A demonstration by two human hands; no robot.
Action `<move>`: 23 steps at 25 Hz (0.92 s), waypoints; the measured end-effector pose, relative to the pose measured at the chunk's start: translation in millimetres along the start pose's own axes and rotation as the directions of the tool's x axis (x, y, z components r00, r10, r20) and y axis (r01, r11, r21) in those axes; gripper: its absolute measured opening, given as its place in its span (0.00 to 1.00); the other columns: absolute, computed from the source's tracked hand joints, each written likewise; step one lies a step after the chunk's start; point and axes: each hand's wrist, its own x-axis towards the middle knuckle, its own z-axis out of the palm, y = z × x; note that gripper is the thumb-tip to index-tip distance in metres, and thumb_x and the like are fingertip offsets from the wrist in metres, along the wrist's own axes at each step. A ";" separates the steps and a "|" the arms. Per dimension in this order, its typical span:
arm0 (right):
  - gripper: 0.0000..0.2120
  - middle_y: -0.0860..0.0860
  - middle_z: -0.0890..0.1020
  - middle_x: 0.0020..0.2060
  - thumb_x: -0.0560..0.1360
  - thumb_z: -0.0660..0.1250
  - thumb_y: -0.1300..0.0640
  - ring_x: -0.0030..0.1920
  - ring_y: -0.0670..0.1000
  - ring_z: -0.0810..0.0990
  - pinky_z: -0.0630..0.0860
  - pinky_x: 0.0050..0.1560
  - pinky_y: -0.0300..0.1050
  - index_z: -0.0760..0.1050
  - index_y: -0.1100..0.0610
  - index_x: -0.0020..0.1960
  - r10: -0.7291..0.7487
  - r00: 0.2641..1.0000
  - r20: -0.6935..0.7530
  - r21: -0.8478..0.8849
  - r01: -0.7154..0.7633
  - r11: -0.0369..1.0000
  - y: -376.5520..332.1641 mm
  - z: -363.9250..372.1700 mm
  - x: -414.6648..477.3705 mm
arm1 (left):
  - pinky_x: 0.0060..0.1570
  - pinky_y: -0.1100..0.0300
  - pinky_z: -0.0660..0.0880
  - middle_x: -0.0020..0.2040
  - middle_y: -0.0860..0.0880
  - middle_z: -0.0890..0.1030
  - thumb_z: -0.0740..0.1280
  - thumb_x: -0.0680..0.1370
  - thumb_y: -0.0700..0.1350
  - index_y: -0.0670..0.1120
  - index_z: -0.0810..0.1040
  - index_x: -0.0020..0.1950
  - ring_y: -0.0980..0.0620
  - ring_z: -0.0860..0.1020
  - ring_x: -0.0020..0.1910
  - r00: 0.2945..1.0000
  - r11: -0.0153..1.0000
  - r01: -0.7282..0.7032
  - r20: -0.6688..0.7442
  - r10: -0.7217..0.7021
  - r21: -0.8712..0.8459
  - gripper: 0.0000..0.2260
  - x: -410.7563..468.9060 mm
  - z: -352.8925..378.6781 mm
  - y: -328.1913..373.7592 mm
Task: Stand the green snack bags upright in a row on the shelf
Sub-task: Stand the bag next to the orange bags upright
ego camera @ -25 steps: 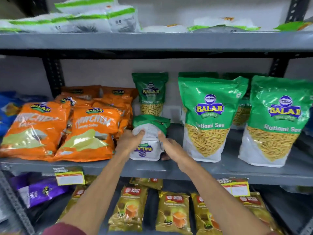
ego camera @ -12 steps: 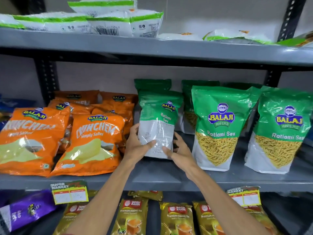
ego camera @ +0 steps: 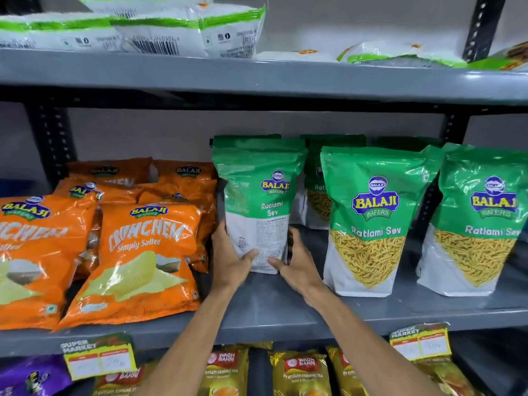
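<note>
Setting step: left hand (ego camera: 231, 261) and right hand (ego camera: 300, 264) gripping green snack bag (ego camera: 258, 204), upright on shelf (ego camera: 271, 307). Next: release gently, checking balance.

Held Ratlami Sev bag (ego camera: 258, 201) upright on middle shelf (ego camera: 285, 307), between left hand (ego camera: 231, 260) and right hand (ego camera: 300, 262); Crunchem packs (ego camera: 137, 252) to left, two standing Ratlami Sev bags (ego camera: 374, 221) to right, more behind.

Orange crisp bags (ego camera: 134, 261) piled at left. White packets (ego camera: 183, 32) lying flat overhead. Below, yellow tea packs (ego camera: 300, 372), a purple pack (ego camera: 31, 375) and price tags (ego camera: 98, 357).
</note>
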 end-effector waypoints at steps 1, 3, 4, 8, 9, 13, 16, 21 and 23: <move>0.38 0.50 0.77 0.71 0.72 0.76 0.60 0.72 0.52 0.74 0.70 0.73 0.51 0.61 0.49 0.76 0.001 1.000 0.004 -0.003 -0.001 1.000 -1.6 -0.6 -1.8 | 0.70 0.58 0.64 0.73 0.45 0.64 0.80 0.65 0.38 0.47 0.60 0.75 0.52 0.66 0.70 0.998 0.999 0.016 -0.066 -0.013 0.048 0.44 -4.0 0.9 3.1; 0.39 0.53 0.77 0.70 0.71 0.78 0.57 0.71 0.54 0.74 0.72 0.72 0.57 0.62 0.50 0.76 -0.015 1.000 -0.015 -0.021 0.014 1.000 -7.6 -0.2 -5.8 | 0.59 0.63 0.67 0.67 0.44 0.64 0.81 0.64 0.40 0.49 0.63 0.68 0.55 0.66 0.62 0.979 0.989 -0.006 -0.200 0.036 0.150 0.39 -12.9 3.6 10.9; 0.39 0.54 0.77 0.69 0.70 0.79 0.55 0.70 0.55 0.75 0.73 0.70 0.58 0.63 0.51 0.75 -0.039 0.999 -0.032 -0.034 0.038 0.999 -11.3 0.4 -9.2 | 0.53 0.65 0.69 0.63 0.46 0.66 0.80 0.66 0.41 0.50 0.65 0.64 0.55 0.68 0.59 0.975 0.983 -0.043 -0.207 0.081 0.180 0.33 -18.0 5.1 13.9; 0.38 0.51 0.74 0.63 0.66 0.78 0.49 0.62 0.54 0.78 0.80 0.57 0.56 0.61 0.47 0.68 -0.131 0.990 -0.045 -0.173 0.122 0.977 -21.8 8.0 -33.6 | 0.49 0.68 0.71 0.57 0.51 0.72 0.73 0.74 0.52 0.51 0.69 0.60 0.54 0.75 0.57 0.994 0.997 -0.071 -0.085 0.069 -0.018 0.20 -27.4 6.4 18.2; 0.37 0.50 0.75 0.62 0.66 0.76 0.49 0.61 0.52 0.79 0.80 0.56 0.54 0.61 0.46 0.68 -0.178 0.984 0.004 -0.212 0.175 0.961 -23.1 11.4 -40.4 | 0.51 0.66 0.73 0.58 0.53 0.73 0.73 0.73 0.57 0.51 0.69 0.62 0.56 0.76 0.57 0.997 0.996 -0.045 -0.074 0.039 -0.083 0.24 -26.7 4.6 18.1; 0.24 0.48 0.78 0.55 0.69 0.67 0.47 0.55 0.49 0.78 0.79 0.55 0.52 0.71 0.49 0.64 -0.281 0.905 0.319 -0.229 0.361 0.904 -27.9 27.0 -54.8 | 0.46 0.72 0.74 0.54 0.61 0.78 0.72 0.73 0.59 0.54 0.67 0.63 0.66 0.78 0.52 0.996 0.975 0.060 -0.053 -0.073 -0.215 0.24 -18.4 1.0 15.0; 0.12 0.43 0.77 0.48 0.72 0.67 0.47 0.48 0.42 0.78 0.76 0.48 0.38 0.79 0.45 0.55 -0.365 0.916 0.165 -0.161 0.390 0.906 -29.2 22.3 -40.5 | 0.38 0.68 0.73 0.48 0.60 0.79 0.64 0.80 0.55 0.55 0.68 0.58 0.62 0.79 0.49 0.984 0.967 0.126 -0.095 -0.151 -0.223 0.09 -4.2 0.8 9.3; 0.25 0.50 0.71 0.70 0.81 0.66 0.48 0.70 0.48 0.72 0.70 0.71 0.47 0.66 0.51 0.76 -0.168 0.967 -0.190 0.034 0.177 0.984 -21.8 5.8 6.4 | 0.49 0.57 0.77 0.47 0.51 0.82 0.56 0.84 0.49 0.50 0.80 0.49 0.48 0.81 0.50 0.938 0.924 0.238 -0.178 -0.299 -0.299 0.14 27.5 7.2 0.6; 0.30 0.52 0.67 0.78 0.82 0.61 0.44 0.78 0.53 0.66 0.65 0.75 0.50 0.58 0.52 0.80 -0.005 0.998 -0.062 0.080 0.010 0.997 -14.4 9.3 16.4 | 0.54 0.53 0.78 0.50 0.50 0.83 0.55 0.84 0.51 0.48 0.81 0.53 0.48 0.80 0.51 0.933 0.926 0.284 -0.150 -0.327 -0.248 0.16 39.4 10.7 -2.9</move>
